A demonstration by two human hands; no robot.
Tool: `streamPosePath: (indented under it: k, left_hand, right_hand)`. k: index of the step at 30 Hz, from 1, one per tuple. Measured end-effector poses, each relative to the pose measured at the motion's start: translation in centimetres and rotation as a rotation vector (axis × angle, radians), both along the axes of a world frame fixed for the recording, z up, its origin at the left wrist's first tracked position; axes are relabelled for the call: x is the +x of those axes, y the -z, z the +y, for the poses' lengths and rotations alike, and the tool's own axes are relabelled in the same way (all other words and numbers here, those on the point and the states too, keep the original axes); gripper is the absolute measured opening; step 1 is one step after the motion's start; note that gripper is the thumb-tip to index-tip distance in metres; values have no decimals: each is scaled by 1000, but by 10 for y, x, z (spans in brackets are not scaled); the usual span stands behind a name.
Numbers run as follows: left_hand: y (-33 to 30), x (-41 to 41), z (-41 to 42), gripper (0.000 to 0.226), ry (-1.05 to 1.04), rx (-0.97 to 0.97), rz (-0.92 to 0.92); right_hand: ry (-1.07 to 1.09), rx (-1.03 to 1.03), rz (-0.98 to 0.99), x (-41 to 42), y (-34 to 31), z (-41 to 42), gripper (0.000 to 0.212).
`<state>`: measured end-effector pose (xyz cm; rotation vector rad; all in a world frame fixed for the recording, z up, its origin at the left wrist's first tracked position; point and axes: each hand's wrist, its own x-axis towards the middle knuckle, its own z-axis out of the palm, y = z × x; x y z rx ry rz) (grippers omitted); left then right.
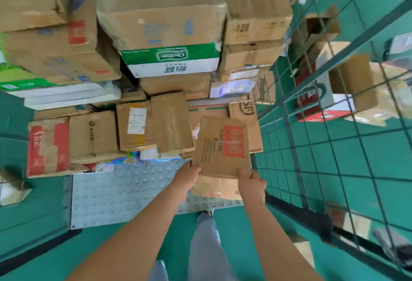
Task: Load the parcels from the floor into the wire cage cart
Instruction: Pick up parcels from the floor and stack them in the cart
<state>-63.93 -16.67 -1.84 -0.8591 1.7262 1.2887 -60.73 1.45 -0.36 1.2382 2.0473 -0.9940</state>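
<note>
Beyond both hands, a heap of cardboard parcels (156, 35) rises from the green floor (234, 236), the biggest boxes farthest off, a green and white carton (171, 60) among them. To the right of the right hand stands the wire cage cart (334, 124), a few boxes seen through its mesh. Under the forearms lies a grey studded mat (124, 191). The left hand (189, 174) and right hand (250, 182) each grip a near corner of a flat brown parcel (220, 147) with a red label, lifted clear above the pile, the hands apart by the parcel's width
</note>
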Motion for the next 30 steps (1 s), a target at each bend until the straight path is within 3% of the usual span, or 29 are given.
streamPosePath:
  k: [3,9,13,16,17,19,21,24,30]
  left_hand:
    - [29,-31,15,38,-61,-35,-51]
    - [88,-74,29,49,-175,-62,-91]
    - [120,-95,28,48,-225,-83,24]
    - [143,-112,22,39,-243,-124,101]
    - [150,-114,21,39,-217,-147,105]
    - [164,-113,19,60,-116,-195,140]
    - [175,-111,20,80,158,-333,211]
    - [187,-111,25,82,521,-489,229]
    - [198,-110,21,88,665,-547,142]
  right_hand:
    - [-24,-57,21,-30,32,13,51]
    - [-99,-69,17,-85,96,22,57]
    - [-112,-116,91,-119,133,18,70]
    - [-139,-151,112,-150,156,10,68]
    - [-152,-161,102,-159,164,8,66]
    - [-180,-156,71,-169,183,3,66]
    - [-204,-147,64,-169,199,-3,71]
    - [-238,-125,45,-163,219,-10,75]
    - [-318,-77,-2,-158,236,-8,74]
